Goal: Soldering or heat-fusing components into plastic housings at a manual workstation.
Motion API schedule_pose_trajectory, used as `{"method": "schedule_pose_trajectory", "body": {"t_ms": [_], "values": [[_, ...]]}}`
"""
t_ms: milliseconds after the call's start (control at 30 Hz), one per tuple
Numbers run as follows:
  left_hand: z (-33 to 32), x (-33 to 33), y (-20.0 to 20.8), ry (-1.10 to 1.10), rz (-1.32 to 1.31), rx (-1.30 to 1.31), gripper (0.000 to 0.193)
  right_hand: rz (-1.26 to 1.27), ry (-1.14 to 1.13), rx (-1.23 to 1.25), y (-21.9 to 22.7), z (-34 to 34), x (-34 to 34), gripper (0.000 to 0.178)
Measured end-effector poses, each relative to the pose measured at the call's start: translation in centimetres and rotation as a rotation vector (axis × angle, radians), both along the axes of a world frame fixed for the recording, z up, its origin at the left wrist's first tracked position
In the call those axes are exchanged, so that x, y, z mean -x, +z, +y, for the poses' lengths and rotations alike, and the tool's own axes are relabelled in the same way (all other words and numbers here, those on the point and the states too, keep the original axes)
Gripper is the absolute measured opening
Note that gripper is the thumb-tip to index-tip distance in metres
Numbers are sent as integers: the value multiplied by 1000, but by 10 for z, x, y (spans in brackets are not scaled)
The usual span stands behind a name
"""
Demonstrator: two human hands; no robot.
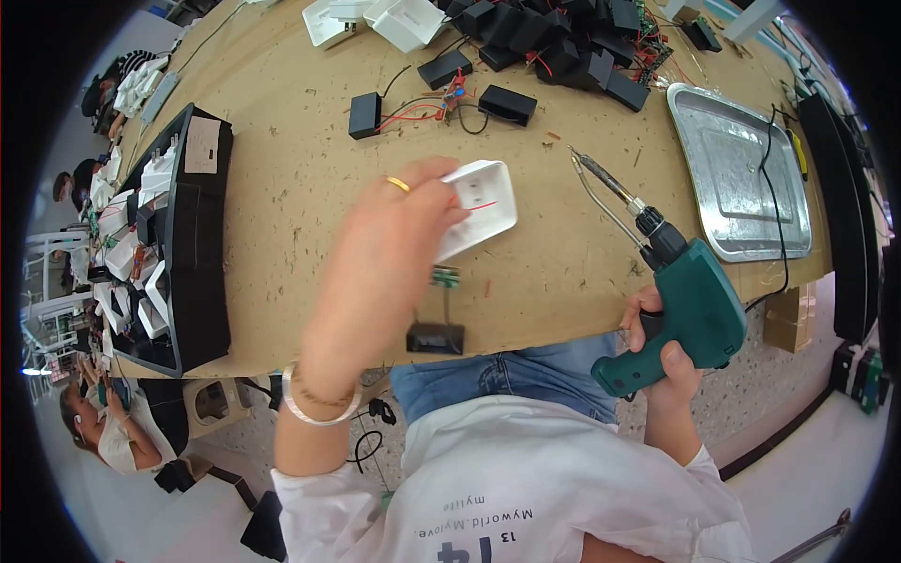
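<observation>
My left hand [380,235] reaches over the table, its fingers closed on the near-left edge of a white plastic housing [490,214]. Inside the housing a thin red wire [477,205] shows. Below the wrist, a small green circuit board [445,277] is joined by wires to a black block [435,338] close to the table's front edge; my hand covers part of it. My right hand [668,361] grips a dark green soldering gun [699,305] by its handle. Its metal tip [587,159] points up and left, beyond the housing and to its right.
On the left stands a black bin [202,253] full of white housings and other parts. Black cases [563,47] with red wires are heaped at the back, beside white plastic shells [404,23]. Two wired black boxes [365,114] lie nearer. A metal tray [741,188] rests at right, crossed by a cable.
</observation>
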State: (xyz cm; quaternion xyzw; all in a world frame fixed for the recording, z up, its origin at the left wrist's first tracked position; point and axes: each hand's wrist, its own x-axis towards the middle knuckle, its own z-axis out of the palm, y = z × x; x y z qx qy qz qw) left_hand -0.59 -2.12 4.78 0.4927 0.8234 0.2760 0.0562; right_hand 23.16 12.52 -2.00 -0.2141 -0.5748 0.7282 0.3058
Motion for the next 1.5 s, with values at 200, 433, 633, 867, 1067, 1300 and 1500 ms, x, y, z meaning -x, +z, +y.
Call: {"method": "schedule_pose_trajectory", "body": {"t_ms": [200,433,633,867,1067,1300,1500], "values": [[14,-24,-55,142,-8,-314,8,-4,-2,-4,0,-3,-2,57],[18,-21,-52,-9,115,-288,6,-119,146,-47,-2,-5,-22,65],[19,-22,-51,7,162,-250,10,-190,235,-307,-13,-5,-37,55],[20,-22,-52,13,271,-132,12,-307,203,-409,-2,-11,-26,39],[21,-22,-54,35,287,-113,10,-294,173,-415,-1,-15,-23,37],[25,-25,-49,60,301,-77,9,-335,206,-457,4,-14,-19,34],[24,-24,-50,43,295,-100,9,-347,196,-447,8,-14,-17,26]]}}
